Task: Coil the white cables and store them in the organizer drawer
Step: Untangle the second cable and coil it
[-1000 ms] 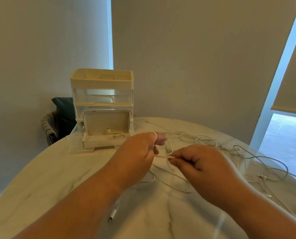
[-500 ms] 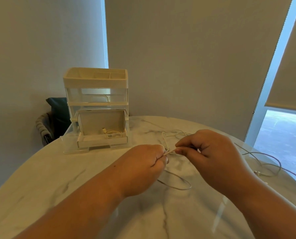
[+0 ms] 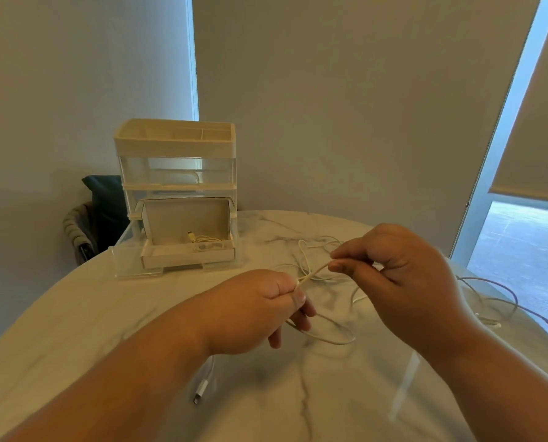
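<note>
Marble table: white cable taut btwn L hand, R hand grips

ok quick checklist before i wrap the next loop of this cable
1. Left hand grips the white cable: ok.
2. Right hand pinches the same cable further along: ok.
3. Stretch between the hands runs straight, no knot: ok.
4. Organizer drawer pulled open, room beside the stored cable: ok.
5. Held cable free of the loose cables on the table: cannot tell.
6. Plug near the left forearm belongs to this cable: cannot tell.
</note>
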Demonstrator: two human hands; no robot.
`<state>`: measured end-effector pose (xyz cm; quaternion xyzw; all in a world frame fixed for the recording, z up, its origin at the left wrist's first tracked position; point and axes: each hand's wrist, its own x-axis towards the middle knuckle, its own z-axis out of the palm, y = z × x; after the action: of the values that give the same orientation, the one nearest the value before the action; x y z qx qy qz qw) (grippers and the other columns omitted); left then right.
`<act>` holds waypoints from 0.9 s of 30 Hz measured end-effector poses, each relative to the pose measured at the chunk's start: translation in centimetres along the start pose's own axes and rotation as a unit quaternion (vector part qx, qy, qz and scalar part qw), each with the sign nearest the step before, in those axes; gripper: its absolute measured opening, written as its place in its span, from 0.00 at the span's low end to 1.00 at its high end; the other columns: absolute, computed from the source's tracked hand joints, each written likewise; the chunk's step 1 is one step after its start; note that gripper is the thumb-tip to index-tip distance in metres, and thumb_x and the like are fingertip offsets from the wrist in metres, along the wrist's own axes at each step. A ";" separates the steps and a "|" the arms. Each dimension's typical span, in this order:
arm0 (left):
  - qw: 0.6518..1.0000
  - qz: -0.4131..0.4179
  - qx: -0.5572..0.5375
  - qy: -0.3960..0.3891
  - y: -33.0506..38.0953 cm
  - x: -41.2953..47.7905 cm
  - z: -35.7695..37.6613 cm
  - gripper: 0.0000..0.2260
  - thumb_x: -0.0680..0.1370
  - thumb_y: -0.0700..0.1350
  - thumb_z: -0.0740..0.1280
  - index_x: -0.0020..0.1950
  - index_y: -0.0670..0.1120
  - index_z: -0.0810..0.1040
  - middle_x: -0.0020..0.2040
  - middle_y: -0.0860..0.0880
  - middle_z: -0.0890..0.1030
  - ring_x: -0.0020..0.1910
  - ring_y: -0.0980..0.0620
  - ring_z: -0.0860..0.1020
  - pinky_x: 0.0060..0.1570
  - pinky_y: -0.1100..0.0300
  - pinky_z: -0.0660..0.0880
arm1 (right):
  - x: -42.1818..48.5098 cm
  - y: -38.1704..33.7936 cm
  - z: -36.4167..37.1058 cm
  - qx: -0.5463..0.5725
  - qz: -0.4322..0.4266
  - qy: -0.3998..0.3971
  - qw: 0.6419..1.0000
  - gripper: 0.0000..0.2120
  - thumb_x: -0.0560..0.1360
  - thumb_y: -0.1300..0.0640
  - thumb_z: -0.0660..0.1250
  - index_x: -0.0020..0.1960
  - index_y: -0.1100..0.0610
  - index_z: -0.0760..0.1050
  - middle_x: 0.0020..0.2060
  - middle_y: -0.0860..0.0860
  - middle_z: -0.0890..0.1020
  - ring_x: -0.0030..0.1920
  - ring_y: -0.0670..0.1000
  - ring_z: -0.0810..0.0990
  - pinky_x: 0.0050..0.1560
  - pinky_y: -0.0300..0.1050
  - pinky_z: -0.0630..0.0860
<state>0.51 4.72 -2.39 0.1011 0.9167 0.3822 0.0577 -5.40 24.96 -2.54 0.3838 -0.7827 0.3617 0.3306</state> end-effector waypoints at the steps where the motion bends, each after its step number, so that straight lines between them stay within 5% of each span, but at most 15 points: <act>1: 1.000 0.009 -0.003 0.006 0.0 0.0 -0.1 0.14 0.85 0.50 0.56 0.52 0.53 0.81 0.46 0.57 0.85 0.33 0.59 0.78 0.41 0.61 0.74 | 0.0 0.1 -0.1 0.003 0.003 0.000 1.000 0.02 0.74 0.53 0.74 0.45 0.46 0.85 0.37 0.38 0.80 0.45 0.40 0.79 0.46 0.26 0.69; 9: 0.998 0.043 -0.051 -0.022 -0.1 -0.4 -0.8 0.13 0.84 0.49 0.59 0.54 0.56 0.84 0.47 0.56 0.85 0.41 0.56 0.82 0.45 0.62 0.77 | 0.2 1.7 -0.3 0.041 0.036 -0.012 0.998 0.02 0.73 0.48 0.72 0.45 0.41 0.82 0.43 0.38 0.81 0.47 0.43 0.79 0.45 0.26 0.69; 14: 0.993 0.041 -0.101 -0.049 0.0 -0.3 -0.6 0.13 0.84 0.43 0.58 0.56 0.48 0.83 0.47 0.54 0.86 0.43 0.56 0.82 0.44 0.63 0.75 | 0.3 1.7 0.0 0.058 0.034 0.006 0.998 0.04 0.72 0.51 0.72 0.43 0.41 0.81 0.43 0.39 0.81 0.47 0.42 0.79 0.46 0.27 0.69; 18: 0.989 0.035 -0.131 -0.056 0.0 -0.5 -0.6 0.13 0.84 0.41 0.59 0.54 0.47 0.84 0.38 0.52 0.81 0.36 0.54 0.77 0.39 0.61 0.73 | 0.3 1.6 0.2 0.067 0.040 0.009 0.997 0.05 0.73 0.53 0.74 0.44 0.43 0.82 0.43 0.39 0.81 0.47 0.41 0.79 0.46 0.26 0.70; 21: 0.991 0.040 -0.116 -0.060 0.3 -0.5 -0.5 0.14 0.84 0.46 0.59 0.50 0.50 0.85 0.33 0.51 0.73 0.33 0.51 0.69 0.37 0.56 0.69 | 0.3 1.6 0.8 0.057 0.083 0.022 0.995 0.07 0.74 0.54 0.74 0.46 0.42 0.83 0.43 0.37 0.80 0.48 0.40 0.79 0.46 0.26 0.69; 27: 0.955 0.068 -0.283 -0.056 0.4 -0.2 0.4 0.20 0.82 0.49 0.59 0.33 0.46 0.79 0.29 0.50 0.62 0.28 0.52 0.60 0.31 0.58 0.60 | -0.3 0.7 2.4 0.150 0.217 0.024 0.964 0.05 0.77 0.53 0.70 0.48 0.43 0.83 0.45 0.40 0.85 0.50 0.36 0.81 0.46 0.26 0.72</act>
<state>0.84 5.20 -2.40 0.1641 0.7570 0.6230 0.1095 -6.38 23.40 -4.26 0.2415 -0.7761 0.5465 0.2016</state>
